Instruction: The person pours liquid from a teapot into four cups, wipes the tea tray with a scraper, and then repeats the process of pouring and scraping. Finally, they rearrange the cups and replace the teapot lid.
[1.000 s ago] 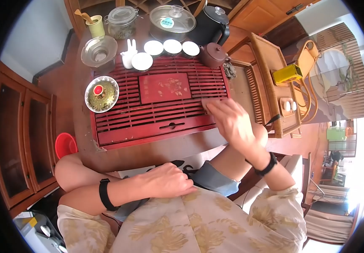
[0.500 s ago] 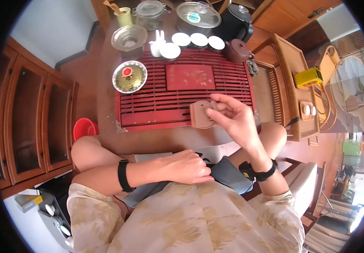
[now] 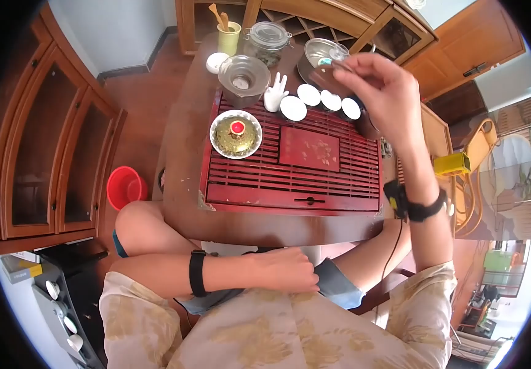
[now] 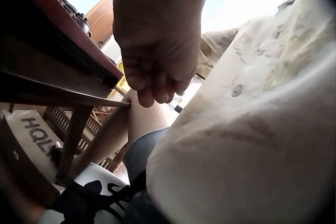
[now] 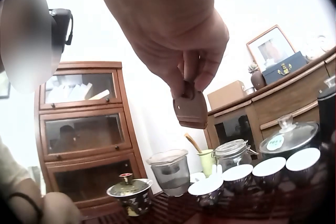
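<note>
My right hand (image 3: 395, 104) is raised over the far right of the red slatted tea tray (image 3: 293, 195). Between thumb and fingers it pinches a small flat brown piece (image 5: 190, 111), squarish with rounded corners, held up in the air. In the head view the piece overlaps the lidded steel pot (image 3: 307, 63) behind. My left hand (image 3: 284, 270) lies idle at my lap, fingers loosely curled and holding nothing, as the left wrist view shows too. On the tray stand a lidded gaiwan (image 3: 236, 147) with a red knob and several white-lined cups (image 3: 293, 109). The brown teapot (image 3: 369, 130) is mostly hidden by my right hand.
A glass pitcher (image 3: 244, 93) and a white hand-shaped figure (image 3: 275, 95) stand at the tray's back left. Behind them are a clip-top glass jar (image 3: 268, 46) and a green holder (image 3: 229, 40) with wooden tools. A red bucket (image 3: 126, 187) is on the floor.
My right hand took the brown piece from the tray's right side, lifted it near the front edge, then carried it up toward the back. My left hand stays at my lap. The head view has shifted.
</note>
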`<state>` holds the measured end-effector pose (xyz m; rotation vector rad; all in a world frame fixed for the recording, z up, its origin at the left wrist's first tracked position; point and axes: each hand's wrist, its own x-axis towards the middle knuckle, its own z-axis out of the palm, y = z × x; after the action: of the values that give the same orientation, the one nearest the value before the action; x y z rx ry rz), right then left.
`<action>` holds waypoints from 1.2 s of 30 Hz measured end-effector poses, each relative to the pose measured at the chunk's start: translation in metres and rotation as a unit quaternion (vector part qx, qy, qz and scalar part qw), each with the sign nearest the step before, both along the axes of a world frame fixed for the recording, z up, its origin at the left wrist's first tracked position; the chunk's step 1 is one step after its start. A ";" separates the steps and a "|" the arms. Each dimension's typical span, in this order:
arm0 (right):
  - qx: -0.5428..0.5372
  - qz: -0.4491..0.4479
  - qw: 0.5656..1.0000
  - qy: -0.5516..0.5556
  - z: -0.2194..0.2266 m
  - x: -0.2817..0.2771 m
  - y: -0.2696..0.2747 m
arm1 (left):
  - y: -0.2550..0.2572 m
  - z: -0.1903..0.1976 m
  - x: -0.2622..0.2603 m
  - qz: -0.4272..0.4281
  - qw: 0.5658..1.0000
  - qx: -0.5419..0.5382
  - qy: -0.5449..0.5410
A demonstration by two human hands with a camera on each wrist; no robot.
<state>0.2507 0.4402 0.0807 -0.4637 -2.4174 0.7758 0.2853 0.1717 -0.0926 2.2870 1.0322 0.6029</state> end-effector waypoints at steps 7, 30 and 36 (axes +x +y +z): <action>0.186 0.117 0.975 -0.033 -0.022 -0.085 0.030 | 0.001 0.005 -0.008 -0.005 0.999 0.029 0.020; 0.077 0.174 0.976 -0.103 -0.078 -0.107 0.052 | 0.012 0.010 -0.026 -0.034 0.998 -0.035 0.039; 0.085 0.202 0.971 -0.101 -0.083 -0.119 0.045 | 0.011 0.006 -0.027 -0.023 0.999 -0.033 0.015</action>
<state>0.1312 0.4851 -0.0026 0.0242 -2.7852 0.7034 0.2587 0.1830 -0.0863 2.2617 0.9971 0.5100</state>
